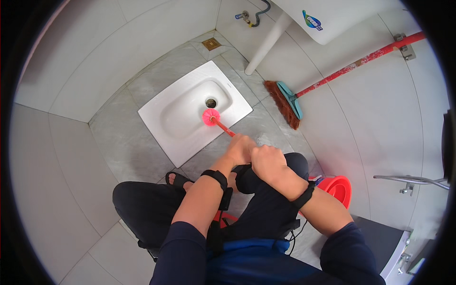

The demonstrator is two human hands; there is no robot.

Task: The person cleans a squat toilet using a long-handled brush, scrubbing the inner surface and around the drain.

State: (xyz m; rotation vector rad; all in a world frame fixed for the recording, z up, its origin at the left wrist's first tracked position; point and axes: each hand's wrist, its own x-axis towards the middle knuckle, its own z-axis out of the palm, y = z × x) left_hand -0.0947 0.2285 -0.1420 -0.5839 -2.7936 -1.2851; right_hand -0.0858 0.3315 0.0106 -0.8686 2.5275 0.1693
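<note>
Looking down in the head view, I find both hands occupied. The fingers of my left hand (241, 149) are clamped on the red handle of a brush (219, 123); my right hand (269, 163) is fisted just behind, in line with that handle, its underside hidden. The brush's long axis runs forward and leftward from my fists, the left hand being nearer its pink head. Containers: the squat toilet (151, 114) has the brush head over its bowl, near side of the drain hole (211, 103); right of my knee (297, 166), a red bucket (343, 183), contents indeterminable.
</note>
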